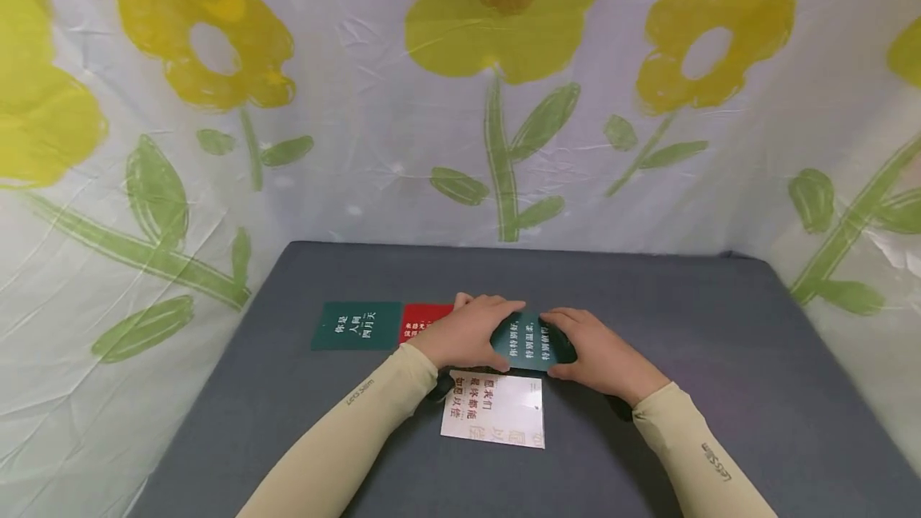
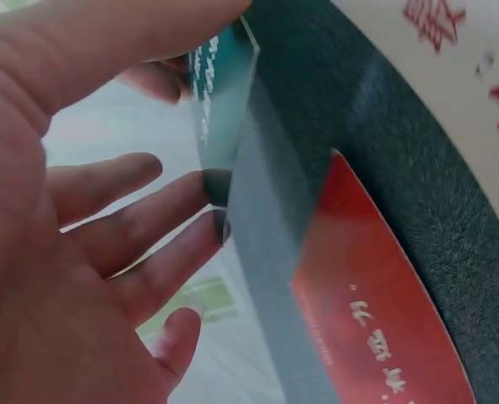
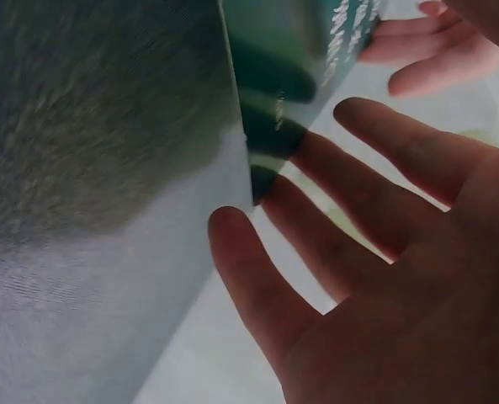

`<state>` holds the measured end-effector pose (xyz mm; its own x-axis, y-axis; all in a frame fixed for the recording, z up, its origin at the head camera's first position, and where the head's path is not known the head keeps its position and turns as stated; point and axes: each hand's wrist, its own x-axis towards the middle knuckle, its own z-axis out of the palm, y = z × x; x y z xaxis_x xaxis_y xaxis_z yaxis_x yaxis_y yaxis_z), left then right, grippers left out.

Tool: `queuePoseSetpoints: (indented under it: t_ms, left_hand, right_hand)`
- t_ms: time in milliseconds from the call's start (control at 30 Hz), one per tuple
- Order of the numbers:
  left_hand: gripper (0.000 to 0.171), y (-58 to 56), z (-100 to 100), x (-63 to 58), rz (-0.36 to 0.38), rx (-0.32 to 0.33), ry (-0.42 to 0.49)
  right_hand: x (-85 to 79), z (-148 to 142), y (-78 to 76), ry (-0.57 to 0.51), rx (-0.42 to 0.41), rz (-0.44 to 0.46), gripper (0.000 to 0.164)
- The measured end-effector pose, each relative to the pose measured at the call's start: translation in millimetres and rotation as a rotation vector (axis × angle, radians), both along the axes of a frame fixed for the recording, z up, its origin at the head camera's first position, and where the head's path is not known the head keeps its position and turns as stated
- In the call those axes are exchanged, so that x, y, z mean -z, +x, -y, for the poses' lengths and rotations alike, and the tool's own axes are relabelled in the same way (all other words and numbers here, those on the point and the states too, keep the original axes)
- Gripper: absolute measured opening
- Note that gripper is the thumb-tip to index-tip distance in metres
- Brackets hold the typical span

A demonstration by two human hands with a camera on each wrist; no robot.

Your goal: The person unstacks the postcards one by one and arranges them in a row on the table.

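Note:
A dark green card (image 1: 528,344) with white lettering is held between my two hands, over the middle of the table. My left hand (image 1: 471,334) grips its left side, the thumb at the near edge and the fingertips at the far edge. On the right side my right hand (image 1: 600,354) grips it the same way. In the left wrist view the green card (image 2: 224,118) stands tilted over the table. A red card (image 1: 423,320) lies partly hidden behind the left hand, and a white card (image 1: 496,410) with red lettering lies nearer me.
Another green card (image 1: 356,326) lies to the left, its edge against the red one. All lie on a dark grey cloth-covered table (image 1: 647,282). A white curtain (image 1: 345,118) printed with yellow flowers hangs behind the table and along its sides.

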<state>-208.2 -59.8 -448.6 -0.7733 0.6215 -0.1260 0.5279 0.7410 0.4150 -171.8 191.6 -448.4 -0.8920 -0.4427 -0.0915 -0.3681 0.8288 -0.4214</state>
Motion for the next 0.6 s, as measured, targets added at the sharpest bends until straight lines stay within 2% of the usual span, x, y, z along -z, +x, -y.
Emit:
queuePoseSetpoints:
  t_ms: [167, 300, 600]
  left_hand:
    - [0.096, -13.4, -2, 1.8, 0.041, -0.023, 0.000]
    - [0.096, -20.3, 1, 4.6, 0.067, -0.037, -0.003]
    - [0.098, -29.1, 1, 13.7, 0.066, -0.049, -0.019]
  right_hand:
    - [5.8, 0, -19.6, -0.028, -0.001, 0.058, 0.085]
    - [8.4, 3, -29.4, -0.034, -0.011, 0.066, 0.086]
    - [10.7, 3, -36.6, 0.010, 0.008, 0.072, 0.086]
